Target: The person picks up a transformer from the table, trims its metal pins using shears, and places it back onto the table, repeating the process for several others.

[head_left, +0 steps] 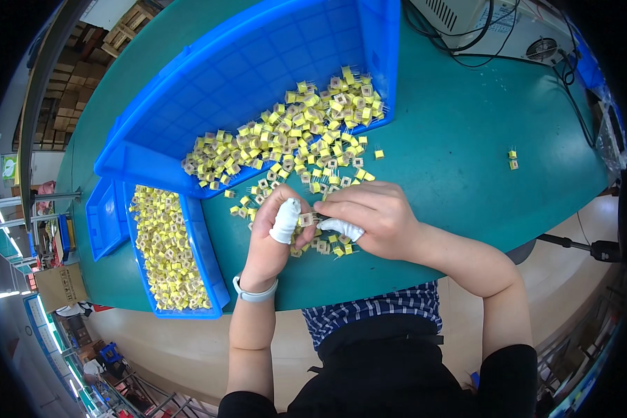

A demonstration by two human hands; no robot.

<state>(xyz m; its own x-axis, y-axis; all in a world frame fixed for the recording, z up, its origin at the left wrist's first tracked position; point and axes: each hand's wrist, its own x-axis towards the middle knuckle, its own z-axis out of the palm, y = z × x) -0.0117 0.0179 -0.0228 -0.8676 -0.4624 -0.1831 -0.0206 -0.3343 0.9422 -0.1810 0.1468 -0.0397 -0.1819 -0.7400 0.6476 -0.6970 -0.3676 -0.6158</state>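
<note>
Between the fingers of my left hand is a small yellow-taped transformer with a pale square core and thin pins. A white cover wraps the left thumb. My right hand meets it from the right, its fingers pinched together at the pin side of the same part; its thumb is also wrapped in white. Whether something else small sits in the right pinch is hidden. Around and beneath both hands lies a loose spread of similar transformers on the green table.
A large blue bin lies tipped toward me, transformers spilling from it. Left of my left hand stands a blue tray full of them, beside another blue tray. Two transformers sit apart at right. A cabled machine occupies the far right.
</note>
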